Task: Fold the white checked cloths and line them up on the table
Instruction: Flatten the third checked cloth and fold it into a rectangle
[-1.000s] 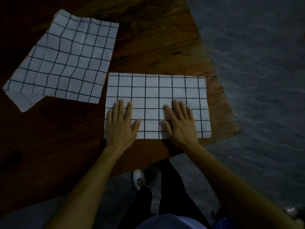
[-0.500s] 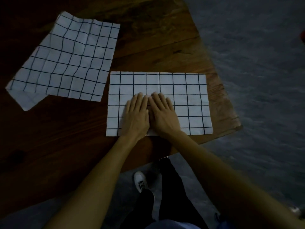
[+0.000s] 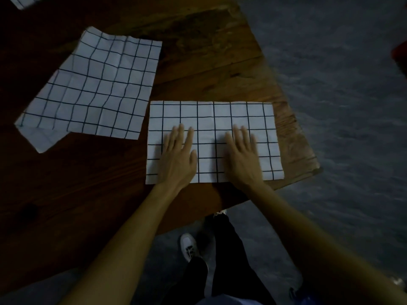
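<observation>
A white checked cloth [image 3: 211,115], folded into a flat rectangle, lies near the front right corner of the dark wooden table [image 3: 77,194]. My left hand [image 3: 178,157] presses flat on its left half, fingers straight. My right hand [image 3: 242,155] presses flat on its right half, fingers straight. The two hands are apart. A second checked cloth [image 3: 97,89] lies spread and creased to the left and farther back, with one corner turned under at its near left. The corner of a third checked cloth [image 3: 23,1] shows at the top left edge.
The table's right edge [image 3: 308,150] runs close beside the folded cloth, with grey floor [image 3: 341,106] beyond. My legs and a white shoe [image 3: 188,246] stand below the front edge. A red object [image 3: 400,56] sits at the far right.
My hands were together at the cloth's middle half a second ago; they have now slid apart, left hand leftward and right hand rightward. The view has tilted slightly upward.
</observation>
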Demonstrator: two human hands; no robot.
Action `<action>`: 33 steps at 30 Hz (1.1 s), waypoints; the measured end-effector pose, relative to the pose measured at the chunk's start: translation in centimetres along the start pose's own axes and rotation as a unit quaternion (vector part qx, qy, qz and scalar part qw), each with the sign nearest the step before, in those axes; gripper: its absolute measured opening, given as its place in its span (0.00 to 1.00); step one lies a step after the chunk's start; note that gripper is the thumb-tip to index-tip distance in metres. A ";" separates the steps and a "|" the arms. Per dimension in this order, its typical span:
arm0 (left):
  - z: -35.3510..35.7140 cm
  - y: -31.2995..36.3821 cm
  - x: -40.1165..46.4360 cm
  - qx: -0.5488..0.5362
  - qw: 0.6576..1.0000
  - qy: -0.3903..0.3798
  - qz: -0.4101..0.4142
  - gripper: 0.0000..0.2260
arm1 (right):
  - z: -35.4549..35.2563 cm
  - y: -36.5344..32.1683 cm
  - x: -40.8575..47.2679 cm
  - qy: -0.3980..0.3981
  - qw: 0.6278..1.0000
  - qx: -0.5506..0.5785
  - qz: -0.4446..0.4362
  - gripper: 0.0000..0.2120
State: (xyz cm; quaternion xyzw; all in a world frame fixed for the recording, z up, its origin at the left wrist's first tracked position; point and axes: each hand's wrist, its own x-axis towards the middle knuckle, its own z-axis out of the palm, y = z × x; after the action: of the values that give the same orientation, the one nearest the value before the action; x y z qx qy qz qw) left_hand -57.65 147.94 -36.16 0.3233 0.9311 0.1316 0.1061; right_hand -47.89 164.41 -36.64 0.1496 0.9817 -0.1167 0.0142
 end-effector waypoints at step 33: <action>1.0 -2.1 -1.0 0.088 0.994 -0.048 -0.047 0.32 | -0.2 5.8 -2.0 -0.028 0.995 0.060 0.070 0.31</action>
State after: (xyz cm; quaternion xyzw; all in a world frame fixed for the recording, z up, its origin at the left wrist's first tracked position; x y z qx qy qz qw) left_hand -57.82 145.89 -37.62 0.2937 0.9469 0.0284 0.1280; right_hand -44.24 169.24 -37.58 0.2149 0.9594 -0.1782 0.0411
